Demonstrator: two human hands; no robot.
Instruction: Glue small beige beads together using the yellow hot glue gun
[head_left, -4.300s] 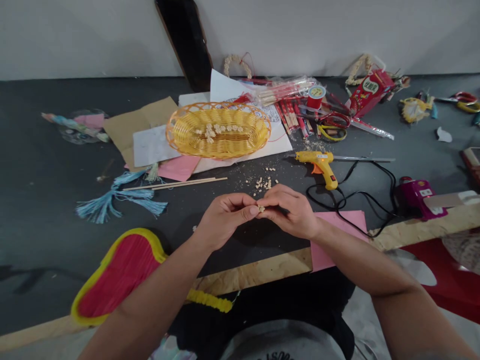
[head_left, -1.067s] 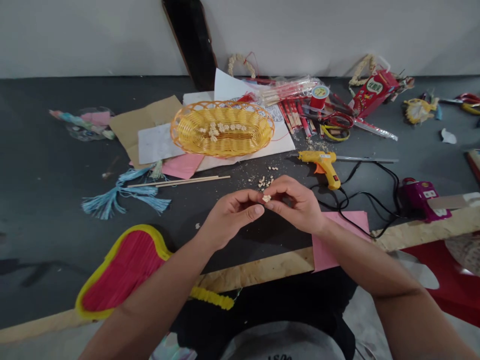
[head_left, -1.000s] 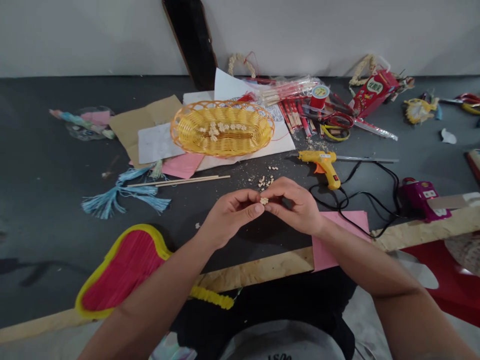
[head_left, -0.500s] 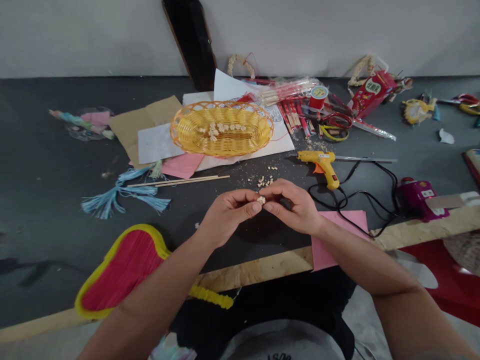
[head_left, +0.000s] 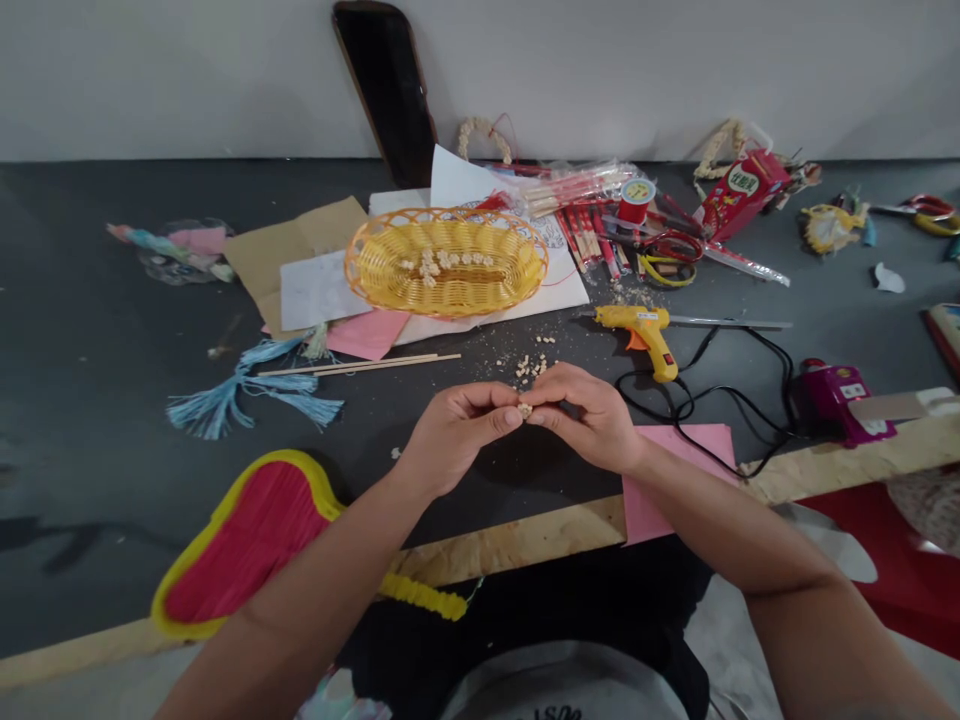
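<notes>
Pinching a small pale cluster (head_left: 525,410) between thumb and forefinger on both sides, I hold it over the tabletop (head_left: 112,320), nearer to me than the yellow basket (head_left: 375,270). My left hand (head_left: 457,435) grips the cluster from one side, thumb uppermost; my right hand (head_left: 589,418) meets it from the other, thumb and forefinger drawn together upon it. The cluster shows only in part between my fingertips, its finer structure too small to tell.

Between the basket and my right hand lie loose pale pieces (head_left: 523,371) among finer crumbs. Inside the basket rest several pale flower-like clusters (head_left: 430,268), some bunched, others in a short row; beneath the basket are white paper sheets (head_left: 566,290).

To the right of the basket and slightly nearer me lies a yellow glue gun (head_left: 637,318), with a black cable (head_left: 787,365) looping beside it. Also to the basket's right are scissors (head_left: 679,245) with red and yellow handles and a spool of red thread (head_left: 634,212). On the basket's near left, two thin sticks (head_left: 375,365) extend across a blue tassel (head_left: 206,405). Farther toward me on that side, a red panel (head_left: 247,540) bordered in yellow is partly hidden by my left forearm.
</notes>
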